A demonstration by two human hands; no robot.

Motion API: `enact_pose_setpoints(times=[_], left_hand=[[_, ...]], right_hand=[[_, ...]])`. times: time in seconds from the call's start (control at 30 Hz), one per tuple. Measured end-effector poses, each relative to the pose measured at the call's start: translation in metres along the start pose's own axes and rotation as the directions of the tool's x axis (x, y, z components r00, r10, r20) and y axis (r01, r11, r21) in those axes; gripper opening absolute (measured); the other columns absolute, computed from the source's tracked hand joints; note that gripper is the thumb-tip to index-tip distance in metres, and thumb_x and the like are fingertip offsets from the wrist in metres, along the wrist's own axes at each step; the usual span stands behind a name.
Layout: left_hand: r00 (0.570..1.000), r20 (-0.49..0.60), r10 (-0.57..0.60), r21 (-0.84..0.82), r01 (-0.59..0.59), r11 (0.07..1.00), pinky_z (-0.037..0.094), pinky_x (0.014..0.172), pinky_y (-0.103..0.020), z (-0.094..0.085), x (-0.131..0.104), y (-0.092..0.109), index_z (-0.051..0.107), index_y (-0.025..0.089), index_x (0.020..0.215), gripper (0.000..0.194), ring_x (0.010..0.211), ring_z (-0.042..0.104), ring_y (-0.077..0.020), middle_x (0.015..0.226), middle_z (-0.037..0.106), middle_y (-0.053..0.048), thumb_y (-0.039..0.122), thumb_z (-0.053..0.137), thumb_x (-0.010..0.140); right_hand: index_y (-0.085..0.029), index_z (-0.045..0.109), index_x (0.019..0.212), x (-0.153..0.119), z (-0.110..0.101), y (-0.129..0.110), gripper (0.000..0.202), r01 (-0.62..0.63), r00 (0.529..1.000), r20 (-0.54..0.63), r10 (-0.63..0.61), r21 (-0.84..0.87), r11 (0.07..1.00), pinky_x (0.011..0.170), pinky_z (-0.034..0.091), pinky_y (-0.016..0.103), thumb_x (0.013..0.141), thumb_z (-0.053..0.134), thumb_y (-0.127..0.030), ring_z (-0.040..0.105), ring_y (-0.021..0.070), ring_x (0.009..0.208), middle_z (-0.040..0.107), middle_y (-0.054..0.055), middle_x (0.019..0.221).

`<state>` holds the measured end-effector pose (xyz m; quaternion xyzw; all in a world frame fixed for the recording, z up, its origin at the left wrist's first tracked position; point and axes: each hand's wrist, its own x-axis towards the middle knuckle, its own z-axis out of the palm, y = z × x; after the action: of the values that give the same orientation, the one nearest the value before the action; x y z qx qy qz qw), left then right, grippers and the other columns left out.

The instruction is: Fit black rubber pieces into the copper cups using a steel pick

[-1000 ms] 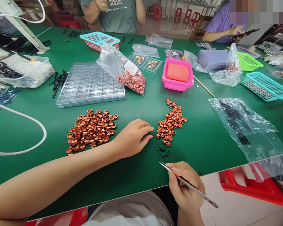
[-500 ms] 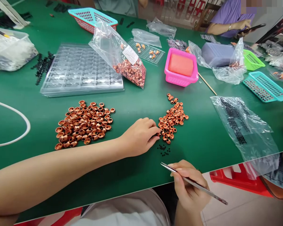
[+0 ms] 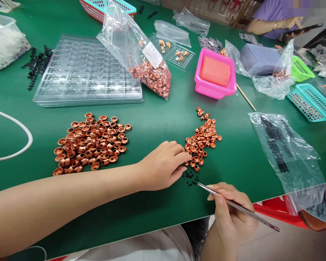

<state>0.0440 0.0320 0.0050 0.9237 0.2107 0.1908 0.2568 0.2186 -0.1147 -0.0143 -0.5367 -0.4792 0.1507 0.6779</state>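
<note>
My left hand (image 3: 164, 165) reaches across to the small pile of copper-coloured rings (image 3: 203, 139), its fingers apart at the pile's left edge. No ring shows held in it. Pinched in my right hand (image 3: 233, 214) is a pair of metal tweezers (image 3: 241, 209), whose tips point left at tiny black pieces (image 3: 190, 177) just below the copper pile. A larger heap of copper cups (image 3: 91, 145) lies left of my left hand, beyond my forearm.
Behind the heaps are clear trays (image 3: 89, 72), a plastic bag of copper parts (image 3: 154, 79) and a pink basket (image 3: 214, 85). A bag of black parts (image 3: 277, 145) lies at the right. Another person's hand (image 3: 292, 24) holds a phone at the back.
My right hand has brought the tweezers' tips up and right to the black pieces. My left hand's fingers have spread a little at the pile. The view has shifted slightly.
</note>
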Motion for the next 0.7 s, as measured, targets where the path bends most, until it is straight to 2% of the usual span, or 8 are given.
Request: enact_pose_setpoints(times=[0.17,0.4,0.53,0.7], left_hand=[[1.0,-0.002,0.003,-0.002,-0.003,1.0,0.04,0.078,-0.036,0.0039,0.0015,-0.0002,0.062,0.015,0.104,0.015,0.088,0.052,-0.022,0.1,0.061,-0.009,0.016,0.053,0.093],[1.0,0.023,-0.015,0.042,0.014,0.999,0.04,0.076,-0.036,0.0004,0.0041,0.0006,0.06,0.015,0.094,0.01,0.085,0.05,-0.0211,0.098,0.059,-0.009,0.017,0.05,0.093],[0.999,0.045,-0.024,0.051,0.021,0.998,0.043,0.078,-0.036,-0.0047,0.0044,0.0011,0.057,0.014,0.089,0.005,0.086,0.05,-0.0212,0.097,0.059,-0.009,0.015,0.053,0.09],[0.999,0.044,0.017,0.014,-0.017,1.0,0.045,0.079,-0.035,-0.0042,0.0021,0.0014,0.055,0.014,0.086,0.009,0.083,0.053,-0.0198,0.09,0.062,-0.008,0.012,0.048,0.092]], right_hand=[[-0.014,0.066,0.092,-0.0041,-0.0016,-0.0012,0.019,-0.022,1.0,-0.01,0.022,0.023,0.999,0.063,0.055,0.038,0.078,0.066,0.0,0.07,0.0215,0.071,0.07,0.003,0.078],[-0.014,0.067,0.095,-0.0047,-0.002,-0.0004,0.025,0.035,0.999,0.015,-0.035,0.027,0.999,0.065,0.057,0.038,0.077,0.065,0.004,0.071,0.0212,0.073,0.069,0.002,0.079],[-0.015,0.066,0.096,-0.0041,-0.002,-0.0002,0.024,0.031,0.999,0.016,-0.031,0.011,0.999,0.062,0.057,0.036,0.078,0.065,0.001,0.072,0.0206,0.073,0.07,0.002,0.082],[-0.018,0.066,0.095,-0.0037,-0.0015,0.0002,0.021,0.032,0.999,0.03,-0.032,-0.016,0.999,0.058,0.056,0.034,0.08,0.066,-0.003,0.071,0.0197,0.072,0.07,0.001,0.08]])
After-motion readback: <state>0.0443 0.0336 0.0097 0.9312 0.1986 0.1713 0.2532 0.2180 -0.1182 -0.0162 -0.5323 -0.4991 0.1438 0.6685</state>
